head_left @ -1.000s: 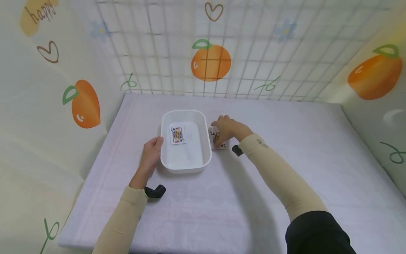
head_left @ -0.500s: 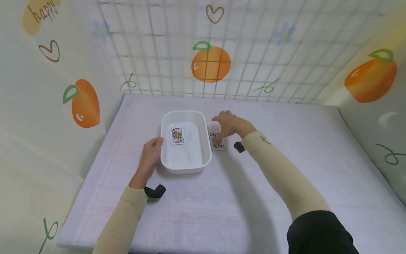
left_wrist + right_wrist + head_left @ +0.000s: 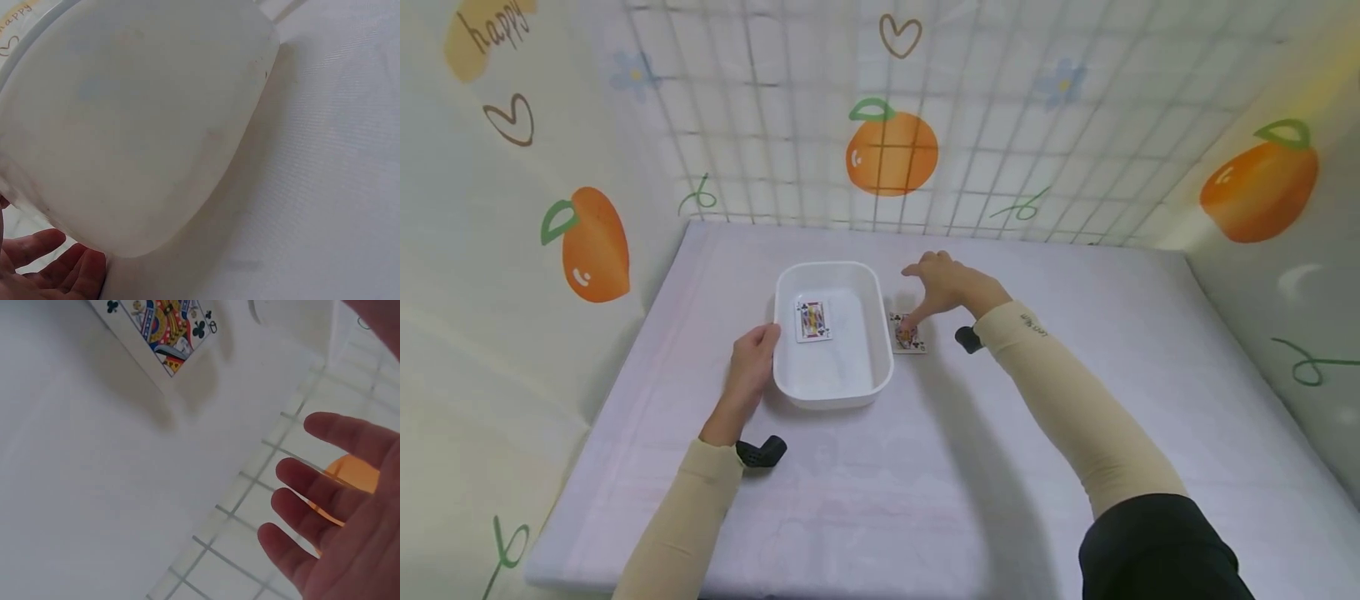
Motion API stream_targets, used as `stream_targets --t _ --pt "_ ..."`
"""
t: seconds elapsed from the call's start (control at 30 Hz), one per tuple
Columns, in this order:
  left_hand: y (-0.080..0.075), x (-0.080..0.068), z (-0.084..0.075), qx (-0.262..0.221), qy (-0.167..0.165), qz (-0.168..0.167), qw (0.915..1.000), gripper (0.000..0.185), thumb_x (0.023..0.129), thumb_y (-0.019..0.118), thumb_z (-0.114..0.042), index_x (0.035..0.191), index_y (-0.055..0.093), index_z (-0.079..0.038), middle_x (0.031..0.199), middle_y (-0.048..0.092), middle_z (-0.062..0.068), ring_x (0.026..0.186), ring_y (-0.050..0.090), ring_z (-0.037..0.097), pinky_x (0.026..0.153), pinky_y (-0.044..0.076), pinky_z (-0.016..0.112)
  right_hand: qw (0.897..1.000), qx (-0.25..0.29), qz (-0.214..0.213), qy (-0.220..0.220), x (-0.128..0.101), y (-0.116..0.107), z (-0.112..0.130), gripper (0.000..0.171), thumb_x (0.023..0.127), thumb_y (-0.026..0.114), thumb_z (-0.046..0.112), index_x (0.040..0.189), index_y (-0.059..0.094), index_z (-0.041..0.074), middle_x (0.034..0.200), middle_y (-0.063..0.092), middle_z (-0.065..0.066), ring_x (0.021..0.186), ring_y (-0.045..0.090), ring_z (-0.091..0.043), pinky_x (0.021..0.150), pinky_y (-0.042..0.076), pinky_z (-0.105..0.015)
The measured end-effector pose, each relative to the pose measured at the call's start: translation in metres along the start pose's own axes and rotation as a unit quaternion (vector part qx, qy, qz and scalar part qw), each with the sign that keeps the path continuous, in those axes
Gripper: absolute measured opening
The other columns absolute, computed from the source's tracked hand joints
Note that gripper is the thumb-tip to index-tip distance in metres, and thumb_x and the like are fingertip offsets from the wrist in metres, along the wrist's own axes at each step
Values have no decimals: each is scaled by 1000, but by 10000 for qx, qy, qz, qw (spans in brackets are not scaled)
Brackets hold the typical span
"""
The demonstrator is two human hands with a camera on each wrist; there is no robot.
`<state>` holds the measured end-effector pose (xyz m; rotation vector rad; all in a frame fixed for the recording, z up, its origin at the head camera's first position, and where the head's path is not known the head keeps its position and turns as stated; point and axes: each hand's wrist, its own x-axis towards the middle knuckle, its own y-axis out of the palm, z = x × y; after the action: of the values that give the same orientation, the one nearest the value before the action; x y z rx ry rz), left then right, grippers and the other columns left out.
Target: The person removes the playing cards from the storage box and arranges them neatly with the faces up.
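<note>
A white plastic tub stands on the table, a court card lying face up inside it. My left hand grips the tub's left side, thumb at the rim; in the left wrist view its fingers reach the wall's edge. Just right of the tub, a queen of clubs lies face up on the table. Above that card is my right hand, fingers spread and nothing held; its thumb overlaps the card in the head view, and the right wrist view has the fingertips apart from it.
A white cloth covers the table. Behind it rises a wire grid under a printed sheet with orange fruit, and similar printed sheets hang at both sides. A small black camera sits at each wrist.
My right hand has risen off the queen of clubs, its fingers moving back and spreading wider. The card stays beside the tub. My left hand keeps its grip.
</note>
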<state>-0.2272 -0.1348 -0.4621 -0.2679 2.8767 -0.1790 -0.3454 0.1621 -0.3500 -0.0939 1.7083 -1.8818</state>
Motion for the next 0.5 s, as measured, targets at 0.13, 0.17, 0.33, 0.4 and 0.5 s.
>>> stream_targets --t 0.13,0.17,0.33,0.4,0.5 --pt "-1 0 0 47 24 -10 10000 51 103 47 -43 140 52 -8 134 58 11 118 57 25 101 46 42 10000 57 -41 50 -2 -2 2 101 69 85 54 149 43 10 147 36 -20 131 33 -39 98 39 -65" --pt "-1 0 1 50 22 -11 10000 51 103 47 -43 140 52 -9 134 58 10 118 57 25 101 46 41 9999 73 -50 69 -3 -3 2 101 68 85 54 149 43 10 147 36 -20 131 33 -38 98 38 -65" --pt "0 4 2 43 3 -57 10000 51 102 47 -45 139 54 -10 132 60 10 117 58 24 100 46 42 9999 90 -56 24 -6 -12 5 100 70 85 53 149 42 10 148 35 -22 133 32 -40 100 36 -66" --pt "1 4 2 37 9 -68 10000 51 102 47 -45 138 55 -10 132 60 10 116 58 25 101 46 42 10000 62 -63 -27 -5 -14 6 99 71 84 53 149 42 10 148 35 -22 134 31 -41 101 36 -65" --pt "1 4 2 18 2 -68 10000 51 102 47 -44 139 54 -10 132 60 10 117 58 25 101 45 42 9997 33 -154 -187 -3 -15 8 97 72 83 53 148 44 9 146 38 -22 133 32 -40 102 37 -62"
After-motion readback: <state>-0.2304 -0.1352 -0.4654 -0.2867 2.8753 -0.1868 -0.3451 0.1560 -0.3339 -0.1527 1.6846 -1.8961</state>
